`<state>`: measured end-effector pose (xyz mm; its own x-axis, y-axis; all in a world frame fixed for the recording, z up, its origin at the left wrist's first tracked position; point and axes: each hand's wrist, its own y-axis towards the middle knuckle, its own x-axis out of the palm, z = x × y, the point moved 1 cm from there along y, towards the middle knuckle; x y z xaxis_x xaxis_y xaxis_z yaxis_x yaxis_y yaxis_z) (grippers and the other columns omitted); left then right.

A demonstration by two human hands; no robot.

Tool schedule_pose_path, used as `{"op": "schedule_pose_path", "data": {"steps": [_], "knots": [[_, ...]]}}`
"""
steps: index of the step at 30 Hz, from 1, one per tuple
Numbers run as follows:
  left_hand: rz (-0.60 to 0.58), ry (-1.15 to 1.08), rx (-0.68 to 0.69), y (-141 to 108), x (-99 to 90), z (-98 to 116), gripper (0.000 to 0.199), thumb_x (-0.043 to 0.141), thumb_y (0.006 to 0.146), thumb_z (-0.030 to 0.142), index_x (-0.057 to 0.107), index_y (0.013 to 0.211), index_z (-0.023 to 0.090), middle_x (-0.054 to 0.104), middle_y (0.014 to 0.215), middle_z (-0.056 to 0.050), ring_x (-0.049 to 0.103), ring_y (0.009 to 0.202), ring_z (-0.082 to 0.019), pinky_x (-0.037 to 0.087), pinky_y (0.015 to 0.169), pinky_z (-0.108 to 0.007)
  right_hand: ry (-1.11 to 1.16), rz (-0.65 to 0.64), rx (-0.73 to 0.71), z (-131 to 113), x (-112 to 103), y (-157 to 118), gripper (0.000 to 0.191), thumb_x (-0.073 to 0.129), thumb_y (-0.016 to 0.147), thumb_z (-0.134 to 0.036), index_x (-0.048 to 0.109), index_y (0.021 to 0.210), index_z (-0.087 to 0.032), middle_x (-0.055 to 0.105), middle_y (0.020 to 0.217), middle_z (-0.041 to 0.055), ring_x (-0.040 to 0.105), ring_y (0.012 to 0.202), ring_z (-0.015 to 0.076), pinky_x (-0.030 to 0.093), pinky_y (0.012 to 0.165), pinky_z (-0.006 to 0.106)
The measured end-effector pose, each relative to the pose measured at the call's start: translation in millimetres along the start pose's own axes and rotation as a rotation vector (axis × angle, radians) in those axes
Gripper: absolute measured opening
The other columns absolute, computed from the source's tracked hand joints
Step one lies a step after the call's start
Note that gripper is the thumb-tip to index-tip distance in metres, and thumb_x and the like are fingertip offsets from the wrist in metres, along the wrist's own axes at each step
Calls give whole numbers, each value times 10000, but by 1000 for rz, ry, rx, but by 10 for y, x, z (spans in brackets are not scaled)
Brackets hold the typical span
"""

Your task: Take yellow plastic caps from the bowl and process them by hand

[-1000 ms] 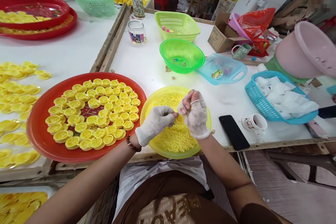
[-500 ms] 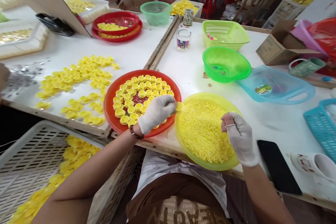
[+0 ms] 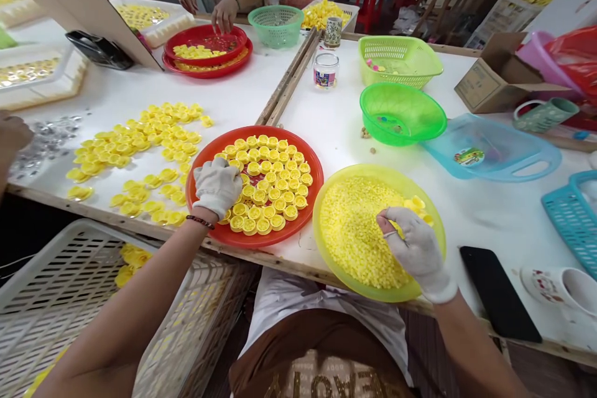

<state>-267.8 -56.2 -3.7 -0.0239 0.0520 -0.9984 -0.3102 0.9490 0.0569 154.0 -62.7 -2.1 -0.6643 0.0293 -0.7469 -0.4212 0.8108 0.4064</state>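
Observation:
My left hand point(image 3: 217, 185), in a white glove, is over the left part of a red tray point(image 3: 313, 211), fingers curled down among the pieces. Its fingertips are hidden, so what they hold does not show. Small round yellow cups point(image 3: 278, 204) stand in rows in the tray. To the right is a translucent yellow bowl point(image 3: 345, 285) full of small yellow beads point(image 3: 359, 230). Above its right side my right hand point(image 3: 415, 249), gloved with bare fingertips showing, is closed in a pinch; its contents cannot be made out. Beside that hand are several larger yellow pieces point(image 3: 418, 205).
Loose yellow pieces point(image 3: 140, 137) lie left of the tray. A white crate point(image 3: 56, 280) is below the table's left edge. A green bowl point(image 3: 402, 113), blue tray point(image 3: 494, 149), phone point(image 3: 500, 292) and mug point(image 3: 559, 286) are on the right. Other people's hands point(image 3: 225, 12) work at the back and left.
My left hand has gone from the bowl's rim, where it pinched a yellow piece, left across the tray. My right hand has shifted slightly left. A co-worker's hand now reaches over the far red tray.

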Motion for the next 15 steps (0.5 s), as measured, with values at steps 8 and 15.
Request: {"op": "schedule_pose_path", "data": {"steps": [8, 15], "knots": [[111, -246, 214, 24, -307, 627, 331, 489, 938, 379, 695, 1055, 148, 643, 1108, -135, 576, 1003, -302, 430, 855, -382, -218, -391, -57, -221, 160, 65, 349, 564, 964, -486, 632, 1079, -164, 656, 1062, 136, 591, 971, 286, 460, 865, 435], [-202, -759, 696, -52, -311, 2436, 263, 490, 909, 282, 693, 783, 172, 671, 793, -60, 577, 767, -186, 414, 744, -292, 78, -384, 63, -197, 262, 35, 264, 533, 998, -386, 599, 831, -193, 615, 780, 40, 515, 711, 179, 382, 649, 321]]}}
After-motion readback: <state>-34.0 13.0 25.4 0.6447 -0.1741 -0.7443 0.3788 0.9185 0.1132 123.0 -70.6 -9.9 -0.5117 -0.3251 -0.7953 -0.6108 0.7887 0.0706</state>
